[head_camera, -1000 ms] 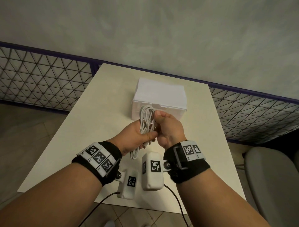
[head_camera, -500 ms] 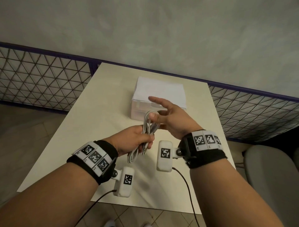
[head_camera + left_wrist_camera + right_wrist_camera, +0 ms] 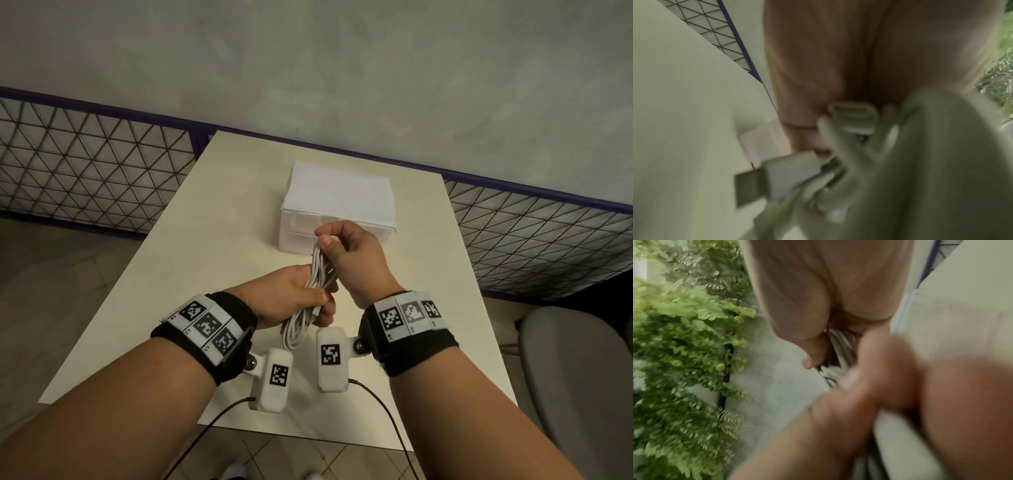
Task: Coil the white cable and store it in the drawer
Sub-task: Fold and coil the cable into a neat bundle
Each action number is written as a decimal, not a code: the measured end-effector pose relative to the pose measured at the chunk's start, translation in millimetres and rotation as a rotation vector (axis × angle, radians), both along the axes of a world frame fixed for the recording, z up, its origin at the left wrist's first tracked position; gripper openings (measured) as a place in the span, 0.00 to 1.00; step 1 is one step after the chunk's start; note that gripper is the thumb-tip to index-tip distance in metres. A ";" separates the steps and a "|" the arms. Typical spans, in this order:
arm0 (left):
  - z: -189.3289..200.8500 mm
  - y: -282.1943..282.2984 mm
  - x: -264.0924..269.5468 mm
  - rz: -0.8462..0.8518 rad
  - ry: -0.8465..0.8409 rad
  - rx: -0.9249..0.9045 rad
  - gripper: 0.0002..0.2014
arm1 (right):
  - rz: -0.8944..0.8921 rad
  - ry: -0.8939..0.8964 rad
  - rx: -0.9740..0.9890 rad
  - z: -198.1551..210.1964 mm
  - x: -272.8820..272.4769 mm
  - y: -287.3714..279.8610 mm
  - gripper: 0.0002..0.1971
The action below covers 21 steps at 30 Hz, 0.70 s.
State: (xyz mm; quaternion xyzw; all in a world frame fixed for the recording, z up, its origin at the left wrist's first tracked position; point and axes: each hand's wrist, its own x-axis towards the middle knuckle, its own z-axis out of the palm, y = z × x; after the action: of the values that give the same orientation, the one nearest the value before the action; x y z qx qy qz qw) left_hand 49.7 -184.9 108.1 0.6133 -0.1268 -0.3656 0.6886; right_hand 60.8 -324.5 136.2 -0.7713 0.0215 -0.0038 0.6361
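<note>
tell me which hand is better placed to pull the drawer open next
Right, probably. The right hand is right in front of the closed drawer unit, only pinching the top of the white cable. The left hand grips the coil's middle and sits farther back.

- Hand (image 3: 838, 53): fills the upper middle, seen from the palm side, very close and blurred; its fingers run down to the cable.
- Cable (image 3: 931, 162): white, several strands bundled in thick blurred loops across the lower right, held against the palm.
- Flat plug (image 3: 750, 186): metal end on a white body, pointing lower left, out over the table.
- Small plug (image 3: 853, 115): white, end-on, touching the palm.
- Table (image 3: 684, 121): pale top filling the left side.
- Box (image 3: 766, 142): white, on the table beyond the plugs, partly hidden by the hand.
- Mesh fence (image 3: 715, 27): blue-framed, past the table's far edge, upper left.
- Foliage (image 3: 1001, 73): green, at the right edge.
</note>
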 end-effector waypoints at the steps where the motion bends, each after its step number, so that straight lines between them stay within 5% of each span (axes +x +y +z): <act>1: -0.4 1.2 0.2 0.001 -0.023 0.024 0.02 | 0.042 -0.001 -0.064 2.1 0.6 -2.9 0.05; 5: -3.7 1.7 -1.3 -0.001 -0.089 0.128 0.05 | 0.275 0.063 -0.371 18.8 8.1 -22.9 0.08; 10: 0.9 -0.7 3.9 -0.021 -0.144 0.152 0.17 | 0.301 0.081 -0.058 23.0 6.3 -17.9 0.08; 16: -1.0 -2.7 6.2 0.003 -0.165 0.170 0.13 | 0.206 0.007 -0.005 9.8 3.9 -8.2 0.09; 21: -11.3 -2.9 9.3 0.249 -0.100 0.062 0.16 | 0.063 0.138 0.121 -20.0 -4.4 -5.5 0.25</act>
State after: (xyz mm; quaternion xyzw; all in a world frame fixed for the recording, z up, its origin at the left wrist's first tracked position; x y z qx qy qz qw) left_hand 59.0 -187.9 96.7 0.6630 -0.0727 -0.2500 0.7019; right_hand 56.4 -330.0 116.1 -0.7302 0.0412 0.0709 0.6783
